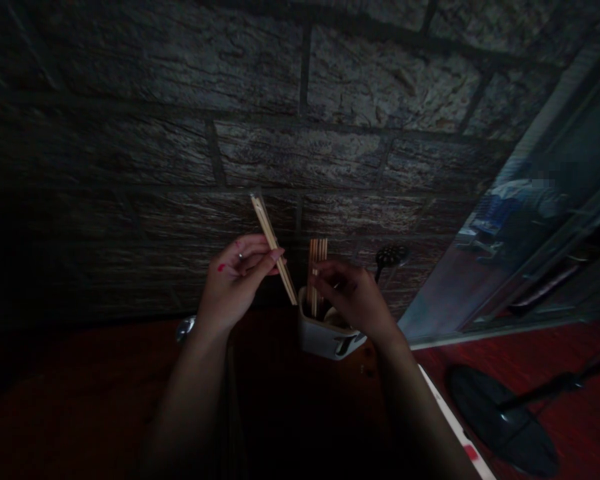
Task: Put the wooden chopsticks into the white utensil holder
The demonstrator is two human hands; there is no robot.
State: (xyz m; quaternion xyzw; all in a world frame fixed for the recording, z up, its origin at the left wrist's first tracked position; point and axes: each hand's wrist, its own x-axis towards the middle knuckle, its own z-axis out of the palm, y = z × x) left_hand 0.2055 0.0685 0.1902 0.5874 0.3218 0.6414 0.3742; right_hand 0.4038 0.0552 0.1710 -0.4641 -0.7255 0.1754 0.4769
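My left hand (234,275), with a ring on one finger and red marks on the skin, grips a few pale wooden chopsticks (264,219) between thumb and fingers. They tilt to the left at the top, and what looks like a clear sleeve shows along them. Darker chopsticks (319,249) stand upright in a light-coloured utensil holder (321,339). My right hand (355,293) is over the holder, its fingertips closed on the chopsticks there; how many it pinches is hidden. A black slotted skimmer (392,255) sticks up just behind this hand.
Behind the holder rises a rough stone-block wall (300,153). A shiny metal object (185,329) sits by my left wrist. To the right are a glass panel (545,200), showing blurred shapes, and a stand with a round black base (500,420) on the red floor.
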